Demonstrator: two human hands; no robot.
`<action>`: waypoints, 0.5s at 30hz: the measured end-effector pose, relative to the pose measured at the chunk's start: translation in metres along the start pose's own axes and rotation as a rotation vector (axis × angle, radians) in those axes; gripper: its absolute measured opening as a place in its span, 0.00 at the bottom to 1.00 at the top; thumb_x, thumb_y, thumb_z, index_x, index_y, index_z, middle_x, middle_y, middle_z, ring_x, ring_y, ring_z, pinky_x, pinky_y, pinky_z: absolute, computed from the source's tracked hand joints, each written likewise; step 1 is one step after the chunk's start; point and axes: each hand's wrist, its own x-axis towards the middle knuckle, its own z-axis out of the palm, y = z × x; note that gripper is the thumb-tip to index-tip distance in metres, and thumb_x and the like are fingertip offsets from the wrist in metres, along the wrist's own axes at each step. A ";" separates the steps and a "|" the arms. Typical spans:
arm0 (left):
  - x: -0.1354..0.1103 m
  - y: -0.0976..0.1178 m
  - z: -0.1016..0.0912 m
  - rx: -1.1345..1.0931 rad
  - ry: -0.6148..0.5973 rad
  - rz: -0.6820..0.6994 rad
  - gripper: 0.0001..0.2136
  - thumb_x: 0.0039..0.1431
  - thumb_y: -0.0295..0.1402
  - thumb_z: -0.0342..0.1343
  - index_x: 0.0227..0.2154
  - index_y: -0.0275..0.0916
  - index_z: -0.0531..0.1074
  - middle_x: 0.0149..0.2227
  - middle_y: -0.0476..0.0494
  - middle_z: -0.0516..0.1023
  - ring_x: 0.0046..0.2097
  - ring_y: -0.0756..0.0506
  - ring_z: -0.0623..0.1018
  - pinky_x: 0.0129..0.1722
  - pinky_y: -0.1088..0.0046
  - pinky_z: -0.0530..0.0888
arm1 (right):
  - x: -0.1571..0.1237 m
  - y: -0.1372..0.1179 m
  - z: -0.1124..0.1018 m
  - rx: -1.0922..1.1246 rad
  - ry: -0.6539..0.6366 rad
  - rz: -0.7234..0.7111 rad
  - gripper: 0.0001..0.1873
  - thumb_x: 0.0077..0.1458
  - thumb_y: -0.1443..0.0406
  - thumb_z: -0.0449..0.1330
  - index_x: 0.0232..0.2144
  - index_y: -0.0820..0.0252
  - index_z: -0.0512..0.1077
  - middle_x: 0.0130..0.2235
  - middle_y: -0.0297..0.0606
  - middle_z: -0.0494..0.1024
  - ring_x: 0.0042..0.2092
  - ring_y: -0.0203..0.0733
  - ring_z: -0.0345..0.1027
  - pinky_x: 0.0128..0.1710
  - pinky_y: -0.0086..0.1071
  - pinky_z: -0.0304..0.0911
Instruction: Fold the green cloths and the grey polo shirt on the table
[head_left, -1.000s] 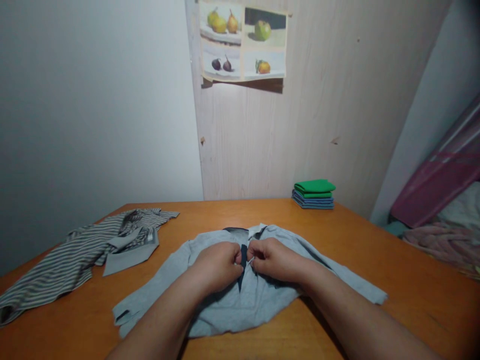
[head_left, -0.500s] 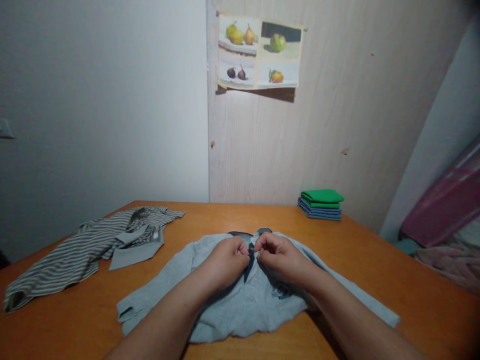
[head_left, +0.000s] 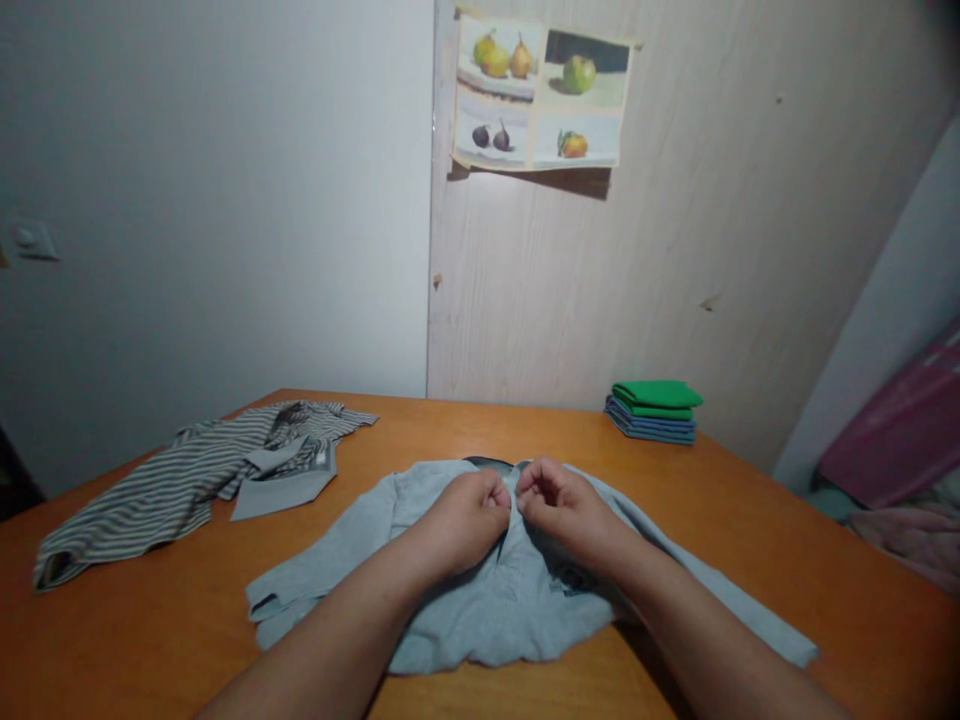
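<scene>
A light grey long-sleeved shirt (head_left: 480, 630) lies spread on the table in front of me, its sleeves angled out to both sides and its dark-lined collar at the far end. My left hand (head_left: 476, 515) is closed in a pinch on the shirt's front edge just below the collar. Close beside it, my right hand (head_left: 559, 505) pinches the opposite front edge, thumb against curled fingers. The two hands nearly meet over the placket. Whatever small part sits between the fingertips is hidden.
On the orange wooden table (head_left: 450, 425), a striped shirt (head_left: 161, 490) with a grey collar lies crumpled at the left. A folded stack of green and blue cloth (head_left: 652, 412) stands at the back right. Behind rises a wall with a fruit print (head_left: 540, 95).
Both hands have drawn the shirt's front edges together, covering the dark gap between them. The view has shifted slightly left.
</scene>
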 end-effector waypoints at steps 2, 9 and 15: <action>0.000 -0.001 0.001 -0.049 -0.024 -0.026 0.06 0.49 0.23 0.48 0.28 0.39 0.68 0.21 0.54 0.66 0.25 0.51 0.65 0.24 0.76 0.56 | 0.000 0.000 -0.001 -0.019 0.014 0.027 0.05 0.49 0.64 0.60 0.29 0.55 0.66 0.25 0.28 0.65 0.27 0.34 0.57 0.25 0.27 0.53; -0.002 0.003 0.001 -0.197 -0.045 -0.075 0.04 0.51 0.24 0.50 0.30 0.38 0.67 0.21 0.54 0.69 0.23 0.52 0.66 0.24 0.77 0.59 | -0.003 -0.006 -0.005 0.012 -0.131 0.123 0.02 0.49 0.66 0.58 0.28 0.57 0.70 0.23 0.28 0.66 0.24 0.33 0.57 0.23 0.27 0.52; -0.003 0.006 0.000 -0.259 -0.039 -0.100 0.05 0.50 0.24 0.49 0.30 0.39 0.66 0.20 0.55 0.67 0.22 0.53 0.65 0.23 0.78 0.58 | -0.004 -0.014 -0.006 -0.025 -0.109 0.133 0.03 0.47 0.65 0.61 0.28 0.58 0.70 0.22 0.27 0.65 0.24 0.32 0.56 0.23 0.26 0.50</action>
